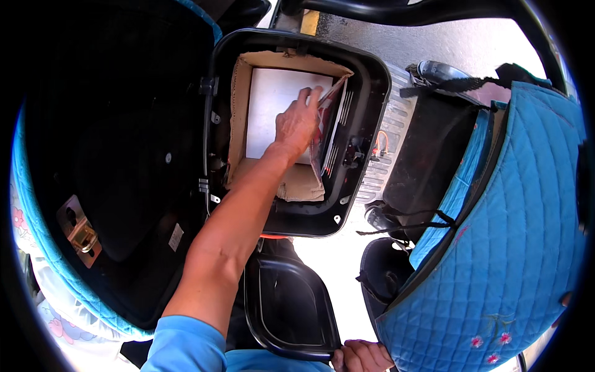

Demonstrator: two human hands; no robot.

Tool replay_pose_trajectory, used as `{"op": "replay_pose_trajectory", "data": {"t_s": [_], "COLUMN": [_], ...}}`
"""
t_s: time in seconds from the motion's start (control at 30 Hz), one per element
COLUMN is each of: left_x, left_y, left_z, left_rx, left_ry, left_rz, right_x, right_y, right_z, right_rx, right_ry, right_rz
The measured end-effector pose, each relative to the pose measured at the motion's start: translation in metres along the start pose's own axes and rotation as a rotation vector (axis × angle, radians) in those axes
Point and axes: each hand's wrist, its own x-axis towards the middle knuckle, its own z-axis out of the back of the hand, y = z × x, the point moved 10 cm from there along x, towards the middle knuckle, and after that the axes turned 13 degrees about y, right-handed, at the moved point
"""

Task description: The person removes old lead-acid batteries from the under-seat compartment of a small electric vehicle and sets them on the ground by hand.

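Observation:
My left hand (300, 116) reaches into an open black storage compartment (372, 88) from the lower left. Inside it sits a cardboard box (239, 107) with a torn rim and a white flat sheet or panel (269, 111) in it. My left fingertips are bent at the box's right side, near a folded flap with red and white printing (323, 121); whether they pinch anything is hidden. At the bottom edge my right hand (365, 357) curls its fingers between a black moulded panel (297, 302) and a blue quilted cover (502, 232). What those fingers grip is hidden.
Raised on the left is a black lid or seat underside (130, 139) with a metal latch plate (81, 235) and teal quilted trim. Ribbed flooring (393, 116) lies right of the compartment. Black ties (418, 223) hang from the cover. A thick black bar (395, 11) crosses the top.

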Motion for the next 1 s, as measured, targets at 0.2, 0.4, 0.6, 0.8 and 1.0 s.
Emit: {"op": "replay_pose_trajectory", "data": {"t_s": [0.2, 0.4, 0.6, 0.8, 1.0], "left_x": [-0.03, -0.011, 0.009, 0.016, 0.023], "left_y": [-0.049, -0.053, -0.035, -0.033, -0.021], "left_z": [-0.015, -0.063, -0.081, -0.083, -0.097], "left_rx": [0.476, 1.017, 0.973, 0.92, 0.901], "left_ry": [-0.149, 0.265, 0.54, 0.537, 0.542], "left_rz": [-0.397, -0.483, -0.225, -0.141, -0.102], "right_x": [0.001, 0.001, 0.001, -0.003, -0.004], "right_y": [0.002, 0.0, 0.002, 0.0, -0.001], "right_z": [0.0, 0.0, 0.003, 0.002, 0.0], "right_rx": [-0.012, -0.001, 0.014, 0.012, 0.002], "right_ry": [0.018, 0.025, -0.004, -0.016, -0.016], "right_rz": [-0.028, -0.028, -0.007, 0.005, 0.0]}}
